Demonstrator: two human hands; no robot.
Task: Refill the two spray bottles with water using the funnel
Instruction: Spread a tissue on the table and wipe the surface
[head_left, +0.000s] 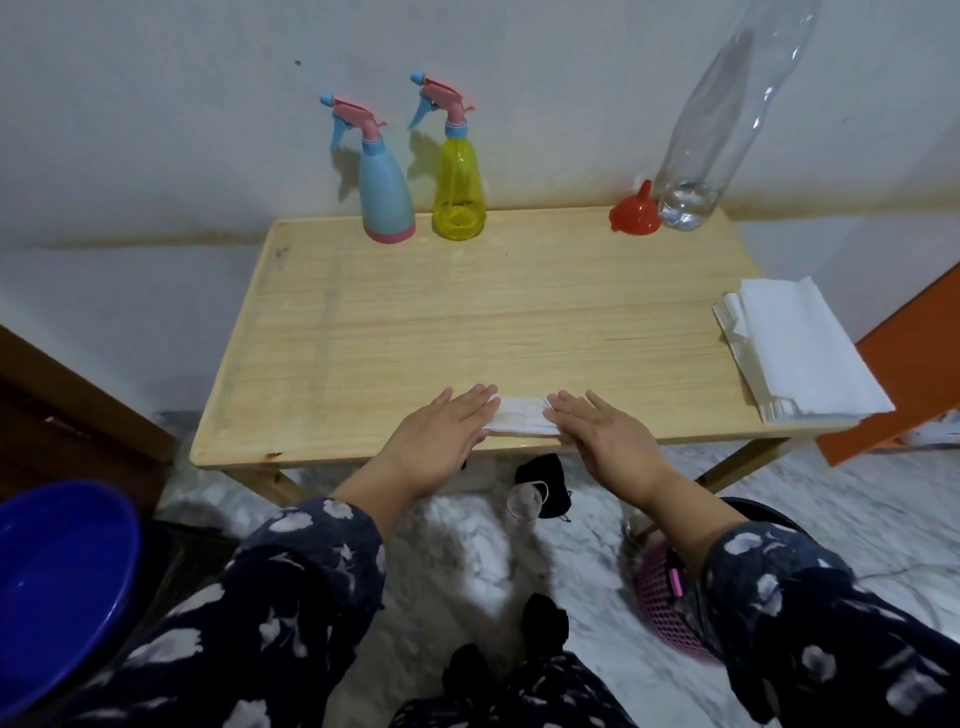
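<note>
Two spray bottles stand at the back of the wooden table (363, 322): a blue one (385, 197) with a pink base and a clear yellow one (459, 189), both with pink and blue trigger heads on. A red funnel (635, 212) sits upside down at the back right, beside a tall clear plastic bottle (711, 140) holding a little water. My left hand (441, 436) and my right hand (608, 436) lie flat with fingers apart at the table's front edge, each resting on an end of a folded white tissue (522, 415).
A stack of white paper towels (800, 353) lies at the table's right edge. A blue basin (57, 582) sits at the lower left, a pink basket (670, 603) on the floor at the right, and a clear cup (524, 503) under the table.
</note>
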